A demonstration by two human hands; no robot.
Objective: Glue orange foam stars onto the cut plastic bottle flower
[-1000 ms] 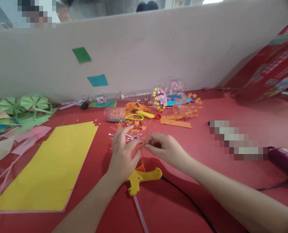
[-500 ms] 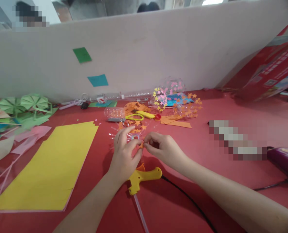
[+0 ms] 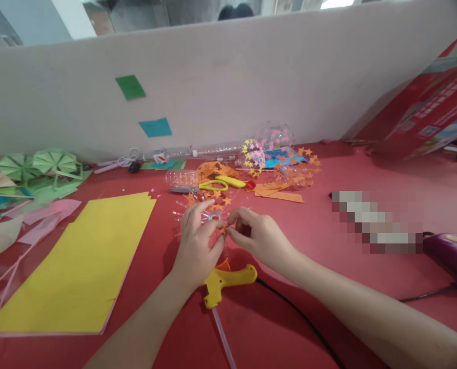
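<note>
A small orange paper star (image 3: 223, 230) is between the fingertips of both hands. My left hand (image 3: 195, 248) pinches it between thumb and index finger, other fingers stretched forward. The thumb and index finger of my right hand (image 3: 261, 233) close on its right side. Just beyond is a clear plastic bottle piece cut into strips (image 3: 180, 215), partly hidden by my left hand, with several orange stars (image 3: 217, 194) on it. Below the hands lies a yellow hot glue gun (image 3: 234, 279), a clear glue stick (image 3: 222, 335) out of its back, its front under my left hand.
Yellow paper sheets (image 3: 78, 266) lie left, beside pink and green paper scraps. Scissors (image 3: 215, 185), orange paper strips (image 3: 278, 193) and star-covered plastic pieces (image 3: 253, 159) lie further back, before a white partition (image 3: 228, 87). The glue gun's black cord (image 3: 297, 310) runs lower right.
My hands stay almost in place, with a slight shift of the right fingers at the orange star. A blurred-out figure behind the partition at upper left is gone.
</note>
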